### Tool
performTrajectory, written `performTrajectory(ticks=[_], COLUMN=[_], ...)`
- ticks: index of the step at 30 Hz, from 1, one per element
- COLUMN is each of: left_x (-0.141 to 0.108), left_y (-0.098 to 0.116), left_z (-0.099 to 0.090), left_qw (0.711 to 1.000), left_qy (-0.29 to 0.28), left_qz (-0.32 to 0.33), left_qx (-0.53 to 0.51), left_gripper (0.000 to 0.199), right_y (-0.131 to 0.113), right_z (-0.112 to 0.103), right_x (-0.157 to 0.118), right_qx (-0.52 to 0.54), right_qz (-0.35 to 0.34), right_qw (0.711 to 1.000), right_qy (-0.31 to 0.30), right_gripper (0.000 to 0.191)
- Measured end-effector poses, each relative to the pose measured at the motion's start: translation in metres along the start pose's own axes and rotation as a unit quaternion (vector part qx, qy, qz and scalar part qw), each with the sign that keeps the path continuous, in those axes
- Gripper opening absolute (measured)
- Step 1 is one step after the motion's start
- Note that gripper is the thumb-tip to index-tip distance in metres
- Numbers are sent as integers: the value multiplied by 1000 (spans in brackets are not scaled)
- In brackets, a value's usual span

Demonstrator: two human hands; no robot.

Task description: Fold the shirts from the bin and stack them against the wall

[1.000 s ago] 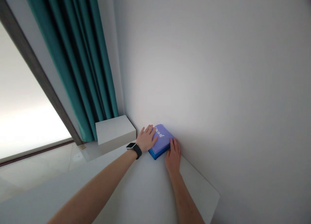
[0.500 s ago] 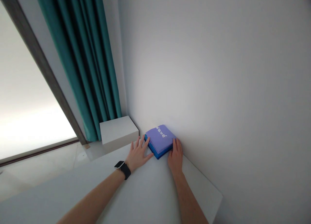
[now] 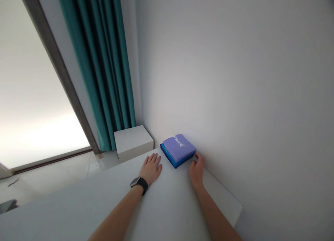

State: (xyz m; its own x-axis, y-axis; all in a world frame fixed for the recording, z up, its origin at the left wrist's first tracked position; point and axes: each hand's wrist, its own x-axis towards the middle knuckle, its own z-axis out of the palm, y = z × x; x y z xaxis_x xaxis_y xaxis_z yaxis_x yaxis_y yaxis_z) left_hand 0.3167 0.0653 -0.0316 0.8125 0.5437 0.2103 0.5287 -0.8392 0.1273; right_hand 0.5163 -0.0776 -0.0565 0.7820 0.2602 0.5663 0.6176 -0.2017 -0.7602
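A folded stack of fabric [image 3: 177, 149] lies on the white tabletop [image 3: 78, 209], against the wall. Its top layer is lilac with white lettering, and a darker blue layer shows beneath. My left hand [image 3: 151, 169], wearing a black-strapped watch [image 3: 138, 184], rests flat on the tabletop, its fingertips a short gap from the stack's near left edge. My right hand [image 3: 196, 171] sits by the stack's right corner, fingers lightly curled, very close to the fabric. Neither hand holds anything.
A white box [image 3: 133, 142] stands in the far corner of the tabletop, left of the stack. A white wall [image 3: 235, 77] rises along the right side. A teal curtain [image 3: 96, 60] hangs beyond the box, beside a bright window [image 3: 33, 94]. A pale floor lies below left.
Both hands have drawn back from the stack's sides toward me and no longer press on it. The stack stays in place, and the view has shifted slightly.
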Motion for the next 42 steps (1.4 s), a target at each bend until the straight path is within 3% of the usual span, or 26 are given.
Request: performTrajectory(ticks=[6, 13, 18, 24, 29, 35, 42], left_x=[-10, -26, -35, -44, -56, -78, -132], left_y=[0, 1, 3, 4, 6, -1, -40], left_z=[0, -6, -8, -17, -28, -33, -54], left_qw=[1000, 1000, 999, 996, 995, 997, 997], left_qy=[-13, -12, -13, 44, 54, 40, 37], left_qz=[12, 18, 17, -6, -16, 13, 3], left_qx=[-6, -17, -23, -83, -88, -64, -69], left_gripper=[51, 50, 49, 32, 22, 19, 18], right_y=[14, 23, 17, -13, -42, -78, -130], right_z=[7, 20, 10, -14, -20, -11, 15], right_x=[-9, 3, -1, -47, -70, -88, -123], right_qx=[12, 2, -3, 38, 76, 76, 107], right_qz=[0, -12, -4, 2, 22, 32, 11], right_qw=[998, 998, 998, 997, 988, 978, 940], right_qy=[-59, -62, -55, -70, -136, -191, -324], right_gripper=[62, 65, 60, 48, 38, 34, 28])
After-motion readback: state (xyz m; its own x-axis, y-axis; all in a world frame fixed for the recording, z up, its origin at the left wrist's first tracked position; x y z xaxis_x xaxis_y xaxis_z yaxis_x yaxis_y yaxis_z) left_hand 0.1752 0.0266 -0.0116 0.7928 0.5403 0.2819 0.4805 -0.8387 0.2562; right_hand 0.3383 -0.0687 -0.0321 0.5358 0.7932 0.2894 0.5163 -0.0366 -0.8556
